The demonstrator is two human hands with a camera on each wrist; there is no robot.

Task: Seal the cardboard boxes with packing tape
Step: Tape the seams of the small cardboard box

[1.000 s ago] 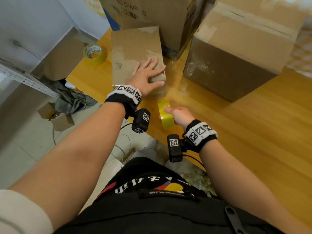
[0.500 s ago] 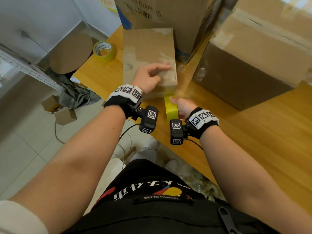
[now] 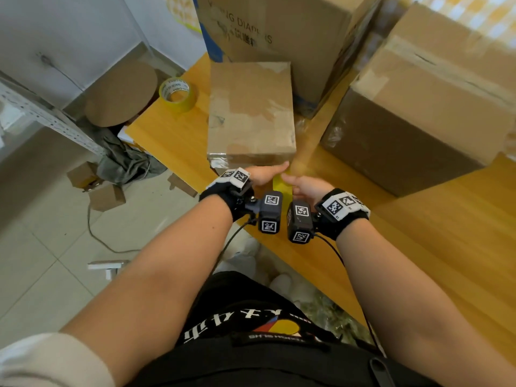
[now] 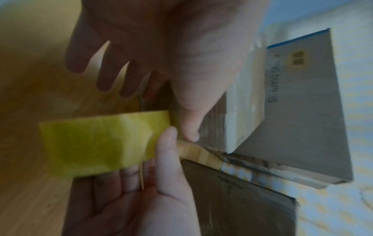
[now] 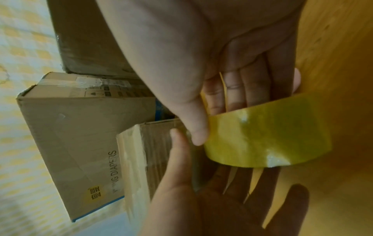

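Observation:
A small worn cardboard box [image 3: 251, 113] lies on the wooden table [image 3: 446, 233], with its near end facing me. My right hand [image 3: 304, 185] holds a yellow packing tape roll [image 3: 281, 185] at that near end. In the right wrist view its fingers [image 5: 252, 89] pass through the roll's core and its thumb lies on the roll [image 5: 262, 138]. My left hand [image 3: 266, 174] is right beside the roll with straight, spread fingers [image 4: 105, 71]. Its thumb [image 5: 175, 143] sits at the box's near edge [image 5: 157, 151]. No loose tape end can be made out.
A second yellow tape roll [image 3: 177, 94] lies at the table's left corner. A tall printed carton [image 3: 279, 32] stands behind the small box, and a large taped carton [image 3: 418, 107] to its right. The table edge runs just below my wrists. Small boxes [image 3: 106, 196] and clutter lie on the floor at left.
My left hand came off the top of the small box and dropped to its near end. My right hand brought the tape roll forward until it met the left hand there.

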